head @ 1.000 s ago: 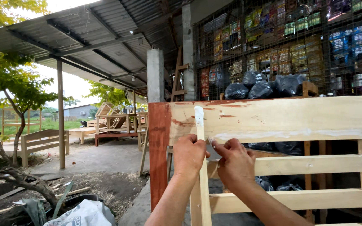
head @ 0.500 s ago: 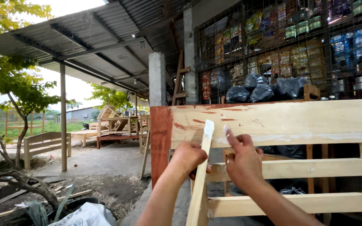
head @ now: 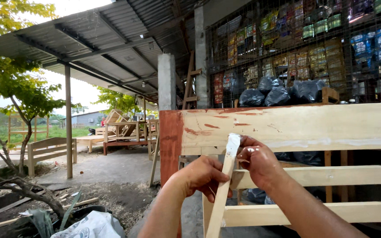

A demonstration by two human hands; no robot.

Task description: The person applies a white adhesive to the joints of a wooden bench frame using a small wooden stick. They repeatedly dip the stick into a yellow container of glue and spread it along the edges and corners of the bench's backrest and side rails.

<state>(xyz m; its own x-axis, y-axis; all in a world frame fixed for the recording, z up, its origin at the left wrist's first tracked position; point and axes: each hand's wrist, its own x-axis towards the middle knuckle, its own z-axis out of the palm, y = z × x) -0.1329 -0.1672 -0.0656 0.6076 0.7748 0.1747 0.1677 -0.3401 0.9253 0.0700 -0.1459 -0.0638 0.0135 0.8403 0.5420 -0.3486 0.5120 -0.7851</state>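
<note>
Fingers of left hand (head: 201,176) wrapped round slat (head: 222,190), gripping at mid-length. Right hand (head: 257,161) pinching slat's white-smeared top end between thumb and fingertips. Slat tilted, leaning up from bottom edge, just in front of frame (head: 287,128) of pale wood with red post (head: 171,141). Behind: black bags (head: 283,93), wire mesh (head: 296,48) with stacked goods. Left: tree (head: 9,97), bench (head: 49,150).

We are seeing colourful packets (head: 314,53) stacking up behind a wire mesh (head: 225,66), yellow, green, blue and red, with black bags (head: 278,94) bulging below them
</note>
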